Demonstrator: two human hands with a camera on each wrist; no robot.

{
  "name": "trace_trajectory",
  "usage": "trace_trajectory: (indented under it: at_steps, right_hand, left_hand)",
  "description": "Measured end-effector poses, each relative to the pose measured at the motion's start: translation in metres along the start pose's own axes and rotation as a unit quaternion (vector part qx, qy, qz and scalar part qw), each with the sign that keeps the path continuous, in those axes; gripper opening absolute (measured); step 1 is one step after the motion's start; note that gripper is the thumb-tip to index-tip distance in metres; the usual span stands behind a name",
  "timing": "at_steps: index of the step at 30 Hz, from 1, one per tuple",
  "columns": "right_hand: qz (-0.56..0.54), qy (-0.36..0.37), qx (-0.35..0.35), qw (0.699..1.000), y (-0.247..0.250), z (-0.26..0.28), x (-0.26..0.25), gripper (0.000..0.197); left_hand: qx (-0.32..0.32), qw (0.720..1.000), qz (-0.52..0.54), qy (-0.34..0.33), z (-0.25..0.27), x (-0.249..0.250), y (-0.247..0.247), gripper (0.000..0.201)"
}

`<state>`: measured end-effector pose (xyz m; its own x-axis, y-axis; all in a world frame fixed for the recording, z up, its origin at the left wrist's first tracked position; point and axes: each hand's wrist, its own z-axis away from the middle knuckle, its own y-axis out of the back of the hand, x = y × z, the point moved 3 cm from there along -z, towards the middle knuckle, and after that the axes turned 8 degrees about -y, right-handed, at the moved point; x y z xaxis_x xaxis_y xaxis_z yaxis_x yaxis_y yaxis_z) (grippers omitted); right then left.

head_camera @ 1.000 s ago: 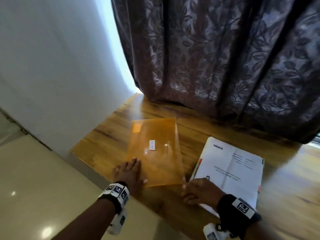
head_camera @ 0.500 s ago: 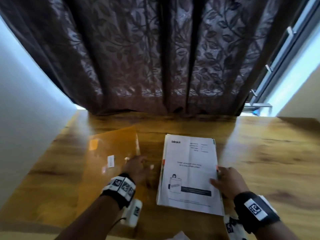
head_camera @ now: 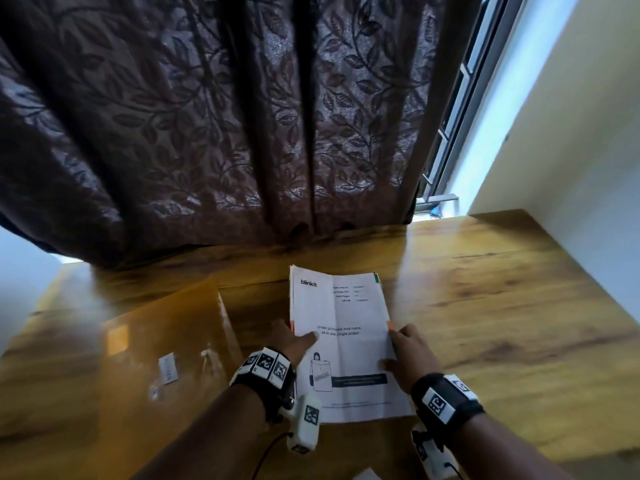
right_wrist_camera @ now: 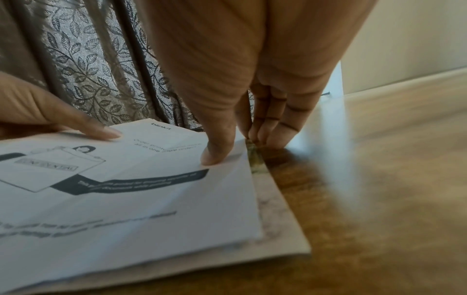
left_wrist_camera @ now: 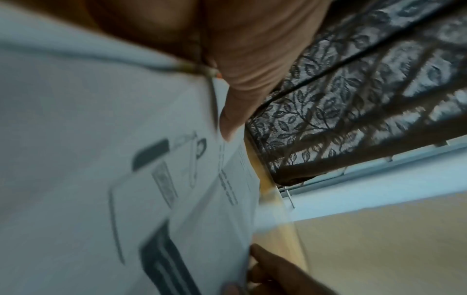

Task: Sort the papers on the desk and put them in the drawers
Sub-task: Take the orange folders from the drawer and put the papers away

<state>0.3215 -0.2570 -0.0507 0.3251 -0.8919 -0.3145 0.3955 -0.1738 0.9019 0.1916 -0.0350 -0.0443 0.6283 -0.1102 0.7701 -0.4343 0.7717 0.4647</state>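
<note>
A stack of white papers with a "blinkit" printed sheet on top lies on the wooden desk in front of me. My left hand holds its left edge, thumb flat on the top sheet, fingers hidden past the edge. My right hand holds the right edge: the thumb presses on the top sheet and the fingertips stand against the stack's side at desk level. An orange see-through folder lies flat to the left, apart from both hands.
A dark leaf-patterned curtain hangs along the desk's back edge. A window frame and a pale wall close the right side. Bare wood stretches right of the stack. No drawers are in view.
My left hand left the orange folder and moved right to the paper stack's left edge. The right hand stays at the stack's right edge. My view has swung right and closer.
</note>
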Motion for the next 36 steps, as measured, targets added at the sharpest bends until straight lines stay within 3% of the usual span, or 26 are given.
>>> trace_trajectory:
  at_steps: [3, 5, 7, 8, 10, 12, 15, 19, 22, 26, 30, 32, 36]
  right_hand:
    - [-0.001, -0.003, -0.004, 1.0, 0.002, 0.002, 0.001, 0.051]
    - [-0.039, -0.006, -0.009, 0.999, 0.001, 0.002, 0.005, 0.069]
    - [-0.158, -0.017, -0.02, 0.987, 0.006, 0.003, 0.01, 0.093]
    - [-0.258, -0.02, -0.029, 0.966, 0.012, 0.004, 0.012, 0.096]
    - [-0.46, -0.023, -0.071, 0.885, 0.03, 0.013, 0.003, 0.081]
    - [-0.524, 0.002, -0.1, 0.846, 0.051, 0.022, -0.011, 0.061]
    - [-0.529, 0.066, -0.081, 0.842, 0.077, 0.03, -0.024, 0.035]
    - [-0.512, 0.065, -0.089, 0.852, 0.077, 0.031, -0.024, 0.037]
    - [-0.487, 0.058, -0.126, 0.862, 0.066, 0.032, -0.018, 0.037]
    - [-0.478, 0.072, -0.129, 0.866, 0.066, 0.035, -0.017, 0.038]
    - [-0.412, 0.089, -0.116, 0.9, 0.061, 0.033, -0.016, 0.032]
    - [-0.417, 0.085, -0.113, 0.898, 0.058, 0.03, -0.017, 0.027]
    - [-0.436, 0.082, -0.11, 0.889, 0.056, 0.028, -0.023, 0.017]
  left_hand:
    - [-0.014, 0.999, 0.022, -0.035, 0.003, 0.0, -0.007, 0.039]
    - [-0.009, 0.997, 0.025, -0.073, 0.009, 0.003, -0.003, 0.028]
    - [-0.013, 0.992, 0.054, -0.116, 0.019, 0.011, 0.007, 0.023]
    - [-0.016, 0.989, 0.071, -0.131, 0.027, 0.017, 0.012, 0.021]
    - [-0.029, 0.978, 0.134, -0.154, 0.035, 0.02, 0.022, 0.025]
    - [-0.048, 0.961, 0.213, -0.172, 0.046, 0.025, 0.03, 0.036]
    - [-0.044, 0.94, 0.272, -0.199, 0.055, 0.03, 0.04, 0.025]
    - [-0.061, 0.941, 0.261, -0.204, 0.057, 0.027, 0.04, 0.035]
    - [-0.064, 0.949, 0.231, -0.203, 0.062, 0.02, 0.032, 0.022]
    - [-0.064, 0.952, 0.218, -0.203, 0.068, 0.022, 0.027, 0.023]
    - [-0.027, 0.951, 0.253, -0.176, 0.064, 0.017, 0.026, 0.023]
    - [-0.022, 0.951, 0.254, -0.176, 0.064, 0.018, 0.03, 0.032]
    - [-0.027, 0.96, 0.225, -0.164, 0.063, 0.023, 0.042, 0.029]
